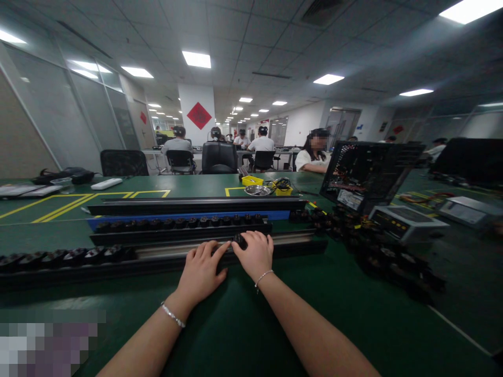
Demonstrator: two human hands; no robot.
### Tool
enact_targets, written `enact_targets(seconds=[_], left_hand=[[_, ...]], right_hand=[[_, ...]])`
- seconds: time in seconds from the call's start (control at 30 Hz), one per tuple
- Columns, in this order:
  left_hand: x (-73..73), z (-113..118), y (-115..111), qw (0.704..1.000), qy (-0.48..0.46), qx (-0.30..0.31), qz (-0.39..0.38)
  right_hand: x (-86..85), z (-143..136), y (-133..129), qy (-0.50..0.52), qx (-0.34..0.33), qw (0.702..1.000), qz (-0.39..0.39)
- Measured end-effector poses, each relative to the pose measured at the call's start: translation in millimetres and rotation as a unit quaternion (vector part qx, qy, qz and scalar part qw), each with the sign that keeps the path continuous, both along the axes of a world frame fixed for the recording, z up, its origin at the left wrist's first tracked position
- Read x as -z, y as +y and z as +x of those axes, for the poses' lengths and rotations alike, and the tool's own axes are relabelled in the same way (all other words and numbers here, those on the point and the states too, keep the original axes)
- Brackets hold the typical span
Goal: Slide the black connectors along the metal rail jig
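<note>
My right hand [254, 254] is closed round a small black part [239, 241] over the nearest long black rail [157, 263]. Just left of it, my left hand [204, 267] rests on the same rail with its fingers apart, one fingertip close to the black part. Several round black parts [74, 256] sit in a row in the left end of this rail, and its pale channel shows beside my hands. Behind, a second rail [173, 230] lies in front of another row of black parts [192, 222]. The farthest rail [188, 206] lies beyond a blue strip [92, 224].
Loose black parts [393, 256] are heaped at right, near a metal power supply box [408, 222] and an open computer case [361, 175]. Beyond the rails are a yellow tray [252, 180] and a metal dish [257, 190]. A person [312, 157] sits across the table.
</note>
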State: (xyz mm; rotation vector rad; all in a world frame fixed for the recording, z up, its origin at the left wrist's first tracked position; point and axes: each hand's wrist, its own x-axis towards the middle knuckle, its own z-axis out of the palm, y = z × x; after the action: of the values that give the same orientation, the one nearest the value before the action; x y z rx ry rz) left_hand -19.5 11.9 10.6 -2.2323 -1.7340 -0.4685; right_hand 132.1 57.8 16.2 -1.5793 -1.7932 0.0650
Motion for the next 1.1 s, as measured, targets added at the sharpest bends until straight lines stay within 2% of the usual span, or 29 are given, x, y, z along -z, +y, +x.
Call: enact_targets(seconds=[0.2,0.83,1.1], left_hand=[[8.7,-1.3,4.5,1.000,0.003,-0.007,0.027],[-0.2,0.8,2.7,1.000,-0.001,-0.013,-0.004],[1.6,-0.4,2.8,1.000,0.005,-0.009,0.004]], right_hand=[[-0.6,3.2,-0.9,0.011,-0.005,1.000,0.001],[-1.9,13.8,-1.4,-0.004,0.028,1.000,-0.005],[-1.6,25.4,0.5,-0.002,0.042,0.999,-0.013]])
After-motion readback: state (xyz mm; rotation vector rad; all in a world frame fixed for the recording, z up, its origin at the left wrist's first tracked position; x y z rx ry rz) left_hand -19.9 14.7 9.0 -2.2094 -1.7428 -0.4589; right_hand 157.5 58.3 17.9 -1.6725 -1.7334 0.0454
